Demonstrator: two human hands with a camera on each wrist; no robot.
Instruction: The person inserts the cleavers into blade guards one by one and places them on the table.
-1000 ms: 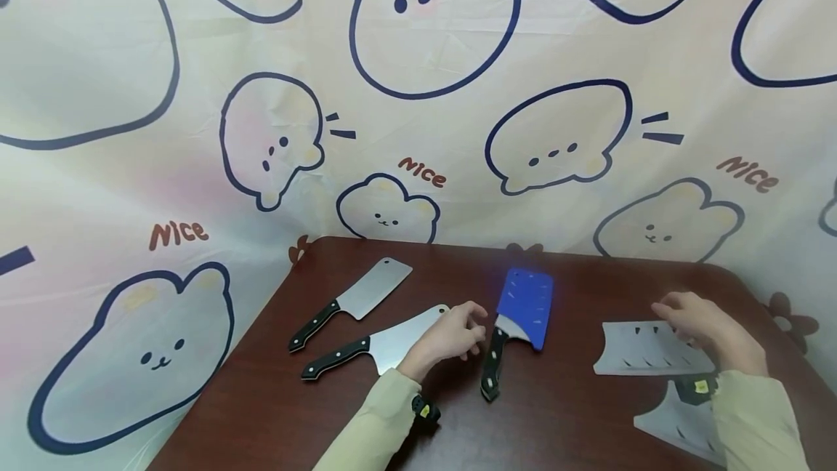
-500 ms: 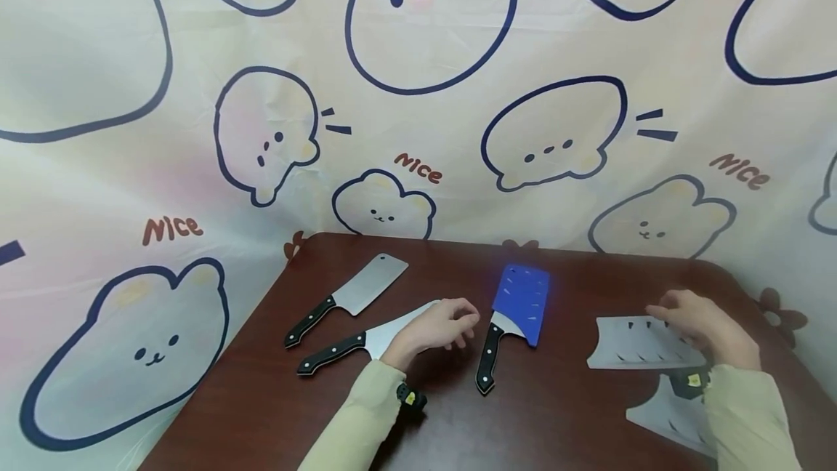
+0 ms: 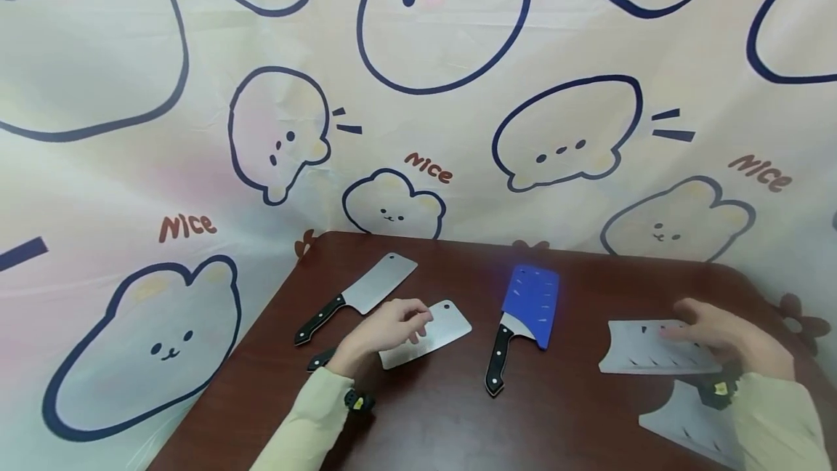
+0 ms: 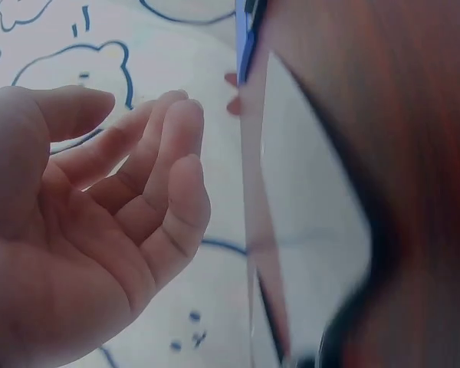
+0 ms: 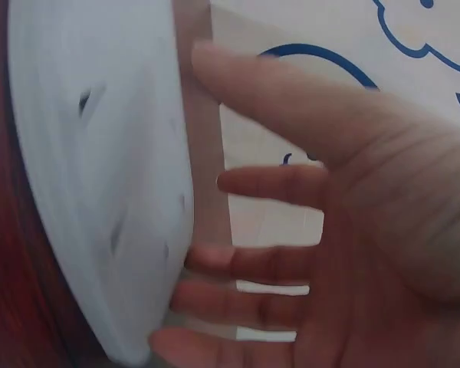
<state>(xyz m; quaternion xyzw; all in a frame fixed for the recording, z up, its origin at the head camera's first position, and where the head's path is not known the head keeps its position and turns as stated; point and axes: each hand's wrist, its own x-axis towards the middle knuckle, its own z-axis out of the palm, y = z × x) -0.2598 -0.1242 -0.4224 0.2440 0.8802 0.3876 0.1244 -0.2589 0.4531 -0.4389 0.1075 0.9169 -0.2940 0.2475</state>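
My left hand (image 3: 386, 329) hovers over a cleaver (image 3: 441, 340) with a bright steel blade and a black riveted handle, partly hidden by the hand. In the left wrist view its fingers are relaxed and hold nothing, with the cleaver blade (image 4: 314, 207) to their right. My right hand (image 3: 722, 333) is over a white, slotted knife sheath (image 3: 634, 355) on the right side of the table. Seen from the right wrist, the fingers are spread beside that sheath (image 5: 107, 176); whether they touch it I cannot tell. A second white sheath (image 3: 686, 416) lies nearer, partly under the sleeve.
Another bare cleaver (image 3: 386, 283) lies farther back on the left. Mid-table is a cleaver with a black handle (image 3: 499, 362) and a blue sheath (image 3: 532, 304) on its blade. The brown table (image 3: 523, 435) meets a cartoon-printed cloth (image 3: 458, 129) at its far edge.
My left hand has moved left, away from the blue-sheathed cleaver, uncovering the near cleaver's blade tip and covering part of its handle. My right hand has shifted slightly right; its fingers look straighter.
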